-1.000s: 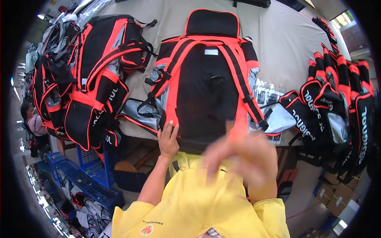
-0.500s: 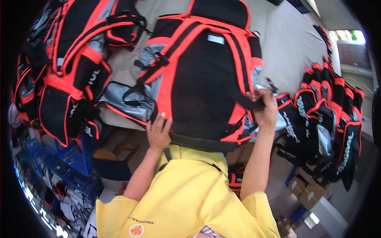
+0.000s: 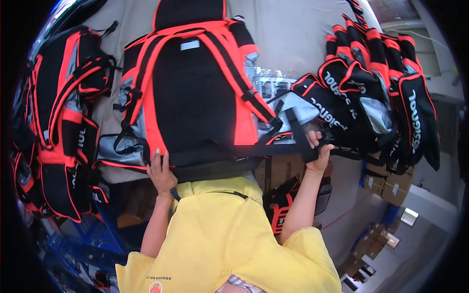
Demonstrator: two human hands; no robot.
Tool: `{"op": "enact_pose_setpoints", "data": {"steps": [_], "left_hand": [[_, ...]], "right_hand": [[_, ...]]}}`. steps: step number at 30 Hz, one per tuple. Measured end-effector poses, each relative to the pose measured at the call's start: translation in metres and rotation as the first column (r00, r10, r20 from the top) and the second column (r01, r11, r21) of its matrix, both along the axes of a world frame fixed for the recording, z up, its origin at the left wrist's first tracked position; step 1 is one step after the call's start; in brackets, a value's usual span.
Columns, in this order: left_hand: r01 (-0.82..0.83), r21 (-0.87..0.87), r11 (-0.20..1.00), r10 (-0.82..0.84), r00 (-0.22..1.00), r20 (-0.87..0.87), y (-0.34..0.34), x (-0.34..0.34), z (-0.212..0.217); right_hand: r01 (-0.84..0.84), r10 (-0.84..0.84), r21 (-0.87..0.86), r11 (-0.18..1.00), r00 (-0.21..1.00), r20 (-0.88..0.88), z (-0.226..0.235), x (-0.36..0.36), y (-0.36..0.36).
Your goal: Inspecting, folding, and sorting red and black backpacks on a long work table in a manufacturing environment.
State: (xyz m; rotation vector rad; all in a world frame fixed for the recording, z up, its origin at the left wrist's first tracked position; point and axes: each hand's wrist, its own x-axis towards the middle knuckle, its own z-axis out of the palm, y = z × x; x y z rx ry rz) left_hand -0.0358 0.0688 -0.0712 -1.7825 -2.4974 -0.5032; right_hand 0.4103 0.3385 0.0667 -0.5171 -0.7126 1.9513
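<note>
A large black, red and silver backpack (image 3: 195, 97) lies on a pale-covered table in front of me, its padded back and red-edged shoulder straps (image 3: 235, 78) facing up. At its lower left corner my left hand (image 3: 161, 172) lies with fingers stretched out on the red and black fabric. Off the lower right side, my right hand (image 3: 320, 151) is closed on a wide black strap (image 3: 299, 136), held out away from the pack. Silver side flaps (image 3: 122, 149) spread out at the pack's lower left.
More backpacks of the same colours (image 3: 63, 122) are piled at the left. A row of them (image 3: 381, 97) stands along the right edge of the table (image 3: 288, 29). Cardboard boxes (image 3: 391, 183) sit on the floor at the right, and blue crates (image 3: 93, 234) are below left.
The view has turned, so the pack now appears further left. My right hand has drawn the black strap outward to the right, and the right shoulder strap now splays outward. My left hand stays at the lower left corner.
</note>
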Motion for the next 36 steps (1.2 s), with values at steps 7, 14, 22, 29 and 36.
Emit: {"op": "enact_pose_setpoints", "data": {"steps": [7, 14, 22, 29, 36], "left_hand": [[0.107, -0.221, 0.969, -0.082, 0.99, 0.118, 0.006, -0.006, 0.053], [0.339, -0.171, 0.925, -0.141, 0.724, 0.676, 0.09, -0.023, 0.261], [0.323, -0.257, 0.911, -0.214, 0.902, 0.375, 0.161, -0.043, 0.236], [0.486, 0.181, 0.855, -0.519, 0.795, 0.315, 0.269, -0.086, 0.106], [0.364, -0.108, 0.925, -0.35, 0.928, 0.13, 0.313, -0.092, 0.023]], "right_hand": [[-0.267, 0.259, 0.372, 0.889, 0.963, 0.071, 0.072, -0.067, -0.015], [-0.803, 0.273, 0.217, 0.555, 0.422, 0.865, 0.121, -0.217, -0.042], [-0.481, -0.154, 0.242, 0.842, 0.216, 0.964, 0.06, -0.248, 0.008], [-0.626, -0.619, 0.375, 0.684, -0.225, 0.753, -0.044, -0.201, 0.066], [-0.511, -0.708, 0.586, 0.629, -0.068, 0.703, -0.03, -0.277, 0.137]]}}
